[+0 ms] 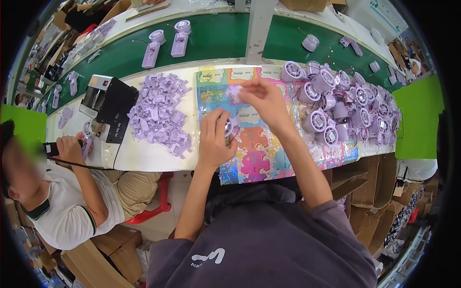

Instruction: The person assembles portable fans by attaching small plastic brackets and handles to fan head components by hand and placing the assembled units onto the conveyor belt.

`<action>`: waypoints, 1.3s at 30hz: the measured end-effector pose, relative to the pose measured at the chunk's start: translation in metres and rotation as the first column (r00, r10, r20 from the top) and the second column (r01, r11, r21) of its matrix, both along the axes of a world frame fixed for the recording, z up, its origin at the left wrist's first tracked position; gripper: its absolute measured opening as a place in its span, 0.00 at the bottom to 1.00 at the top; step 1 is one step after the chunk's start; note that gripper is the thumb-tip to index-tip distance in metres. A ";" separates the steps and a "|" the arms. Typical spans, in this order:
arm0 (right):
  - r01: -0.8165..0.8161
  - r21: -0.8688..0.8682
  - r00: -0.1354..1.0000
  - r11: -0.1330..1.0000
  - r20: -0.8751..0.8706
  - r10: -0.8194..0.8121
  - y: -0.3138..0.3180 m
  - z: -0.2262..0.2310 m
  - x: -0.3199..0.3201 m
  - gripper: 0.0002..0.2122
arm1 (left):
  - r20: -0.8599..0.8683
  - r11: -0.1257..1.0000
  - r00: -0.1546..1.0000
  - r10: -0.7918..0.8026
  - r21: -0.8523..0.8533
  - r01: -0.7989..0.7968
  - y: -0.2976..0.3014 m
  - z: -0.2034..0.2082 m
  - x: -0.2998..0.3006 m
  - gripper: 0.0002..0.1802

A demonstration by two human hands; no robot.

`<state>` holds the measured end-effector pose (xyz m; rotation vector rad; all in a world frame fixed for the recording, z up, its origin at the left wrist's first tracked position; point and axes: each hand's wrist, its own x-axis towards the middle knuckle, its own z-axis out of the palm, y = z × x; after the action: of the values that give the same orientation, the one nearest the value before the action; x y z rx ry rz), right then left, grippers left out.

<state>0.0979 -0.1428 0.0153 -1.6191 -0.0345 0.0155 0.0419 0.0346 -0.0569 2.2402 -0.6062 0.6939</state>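
Note:
My left hand (216,139) is closed around a round light-purple fan housing (233,126), partly hidden by the fingers, above a colourful printed mat. Just beyond it, my right hand (265,102) pinches a small light-purple plastic part (235,93) at the fingertips; the part is blurred, and there is a gap between it and the housing. Left of my left hand lies a heap of small light-purple plastic parts (161,113). On the right, a large pile of round light-purple housings (331,103) with thin wires covers the bench beside the printed mat (254,165).
Behind the bench runs a green conveyor belt (216,44) carrying purple assemblies (151,54), with a metal post (260,33) before it. A black machine (109,108) stands left, where a seated co-worker (72,192) holds a tool. Cardboard boxes (367,192) sit at lower right.

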 end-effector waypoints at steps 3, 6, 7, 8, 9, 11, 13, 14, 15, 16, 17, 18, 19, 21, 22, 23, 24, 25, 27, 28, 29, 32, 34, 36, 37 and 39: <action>0.068 0.135 0.991 0.989 -0.124 -0.051 -0.009 -0.014 -0.036 0.13 | -0.015 1.000 1.000 -0.027 0.007 0.027 -0.002 0.002 -0.001 0.39; 0.075 0.105 0.981 0.992 -0.188 -0.054 -0.001 -0.033 -0.049 0.12 | 0.033 0.999 0.999 -0.023 0.044 0.021 -0.005 0.001 0.000 0.40; 0.089 0.107 0.979 0.990 -0.194 -0.067 0.001 -0.040 -0.051 0.12 | 0.028 0.998 0.999 -0.037 0.047 0.035 -0.006 0.000 -0.001 0.40; 0.088 0.019 0.982 0.996 -0.167 -0.084 0.004 -0.046 -0.051 0.12 | 0.054 0.998 0.999 -0.006 0.059 0.003 -0.007 -0.001 -0.001 0.40; 0.087 -0.070 0.986 0.994 -0.139 -0.097 0.005 -0.052 -0.052 0.12 | 0.080 0.997 0.996 0.026 0.070 -0.031 -0.008 -0.001 -0.001 0.39; 0.088 -0.051 0.986 0.995 -0.139 -0.094 0.005 -0.056 -0.052 0.12 | 0.096 0.996 0.995 0.027 0.078 -0.034 -0.009 -0.002 -0.002 0.38; 0.035 -0.142 0.990 0.989 -0.131 -0.053 0.004 -0.052 -0.052 0.12 | 0.142 0.995 0.989 0.032 0.094 -0.045 -0.008 -0.003 -0.003 0.38; 0.037 -0.142 0.990 0.989 -0.129 -0.056 0.004 -0.053 -0.052 0.12 | 0.143 0.995 0.989 0.030 0.094 -0.043 -0.008 -0.002 -0.003 0.38; 0.022 -0.165 0.995 0.986 -0.095 -0.038 0.004 -0.055 -0.052 0.13 | 0.141 0.995 0.989 0.033 0.091 -0.046 -0.008 -0.002 -0.004 0.37; 0.007 -0.188 0.998 0.982 -0.062 -0.019 0.003 -0.056 -0.052 0.13 | 0.139 0.995 0.990 0.037 0.087 -0.049 -0.009 -0.002 -0.004 0.36; 0.008 -0.187 0.998 0.982 -0.060 -0.019 0.003 -0.055 -0.052 0.13 | 0.140 0.995 0.989 0.037 0.089 -0.049 -0.008 -0.003 -0.004 0.36; -0.049 -0.119 0.989 0.992 -0.144 0.031 0.003 -0.054 -0.050 0.13 | 0.145 0.995 0.989 0.042 0.087 -0.055 -0.007 -0.004 -0.004 0.35; -0.100 -0.047 0.971 0.994 -0.223 0.087 0.002 -0.052 -0.049 0.13 | 0.149 0.994 0.988 0.047 0.086 -0.060 -0.006 -0.005 -0.004 0.34; -0.100 0.010 0.962 0.995 -0.255 0.099 0.000 -0.045 -0.050 0.13 | 0.154 0.994 0.987 0.047 0.090 -0.061 -0.007 -0.005 -0.004 0.33; -0.097 0.065 0.952 0.993 -0.286 0.112 -0.001 -0.043 -0.050 0.13 | 0.160 0.994 0.986 0.048 0.092 -0.063 -0.007 -0.004 -0.005 0.33; -0.095 0.067 0.952 0.993 -0.284 0.111 -0.001 -0.044 -0.051 0.13 | 0.162 0.994 0.986 0.045 0.093 -0.061 -0.008 -0.005 -0.005 0.33; -0.065 0.094 0.956 0.993 -0.279 0.089 0.000 -0.046 -0.051 0.12 | 0.184 0.992 0.981 0.055 0.097 -0.074 -0.008 -0.006 -0.005 0.32; -0.035 0.122 0.959 0.992 -0.275 0.068 0.000 -0.048 -0.052 0.11 | 0.206 0.991 0.976 0.065 0.101 -0.088 -0.009 -0.007 -0.005 0.32; -0.031 0.168 0.956 0.985 -0.283 0.079 -0.001 -0.049 -0.054 0.11 | 0.209 0.991 0.976 0.064 0.102 -0.086 -0.009 -0.008 -0.005 0.31; -0.028 0.212 0.952 0.977 -0.293 0.091 -0.002 -0.049 -0.055 0.10 | 0.209 0.991 0.976 0.063 0.101 -0.086 -0.009 -0.007 -0.005 0.31; -0.026 0.213 0.953 0.977 -0.288 0.088 -0.002 -0.049 -0.055 0.10 | 0.214 0.991 0.975 0.061 0.102 -0.084 -0.008 -0.008 -0.004 0.31; -0.055 0.184 0.954 0.981 -0.281 0.106 -0.002 -0.050 -0.054 0.11 | 0.222 0.993 0.975 0.004 0.118 -0.031 -0.007 -0.003 -0.005 0.31; -0.048 0.129 0.989 0.990 -0.129 0.065 -0.003 -0.061 -0.057 0.10 | 0.029 0.999 0.999 -0.021 0.039 0.020 -0.009 0.008 -0.011 0.32; -0.023 0.128 0.996 0.992 -0.078 0.033 -0.008 -0.059 -0.065 0.10 | -0.183 0.987 0.974 -0.133 -0.108 0.115 -0.012 0.024 -0.021 0.30; -0.033 0.095 0.995 0.995 -0.088 0.042 -0.009 -0.047 -0.071 0.10 | -0.290 0.961 0.933 -0.213 -0.234 0.147 -0.010 0.027 -0.024 0.29; -0.082 0.029 0.993 0.996 -0.076 0.084 -0.007 -0.034 -0.085 0.09 | -0.494 0.876 0.829 -0.264 -0.483 -0.008 -0.014 0.021 -0.030 0.19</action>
<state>0.0131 -0.1494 -0.0183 -1.5896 -0.0422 0.1419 0.0121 0.0210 -0.0363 1.7883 -0.2585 0.0776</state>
